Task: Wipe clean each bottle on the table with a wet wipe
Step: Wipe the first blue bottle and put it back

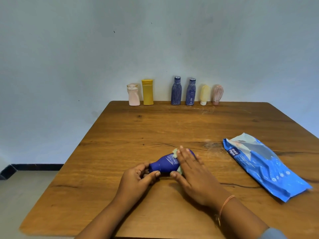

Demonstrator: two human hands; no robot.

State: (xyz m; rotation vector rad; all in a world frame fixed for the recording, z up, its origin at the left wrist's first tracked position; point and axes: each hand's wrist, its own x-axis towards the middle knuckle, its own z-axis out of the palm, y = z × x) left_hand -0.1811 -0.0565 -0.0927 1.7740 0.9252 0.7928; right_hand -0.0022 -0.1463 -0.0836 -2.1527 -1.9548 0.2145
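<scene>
A blue bottle [165, 163] lies on its side near the table's front middle, cap end toward the left. My left hand [136, 178] grips its neck and cap end. My right hand [191, 171] lies over the bottle's body and holds a pale wet wipe [179, 169] against it, thumb curled under and fingers over the top. The wipe peeks out above and below my fingers. Along the far edge stand a pink bottle [133, 95], a yellow bottle [147, 92], two blue streaked bottles [176, 91] [191, 92], a cream tube [204, 95] and a pink tube [217, 94].
A blue wet wipes pack [264, 165] lies flat at the right, near the table's right edge. The wooden table [155, 128] stands against a pale wall. Bare wood lies between the far row of bottles and my hands.
</scene>
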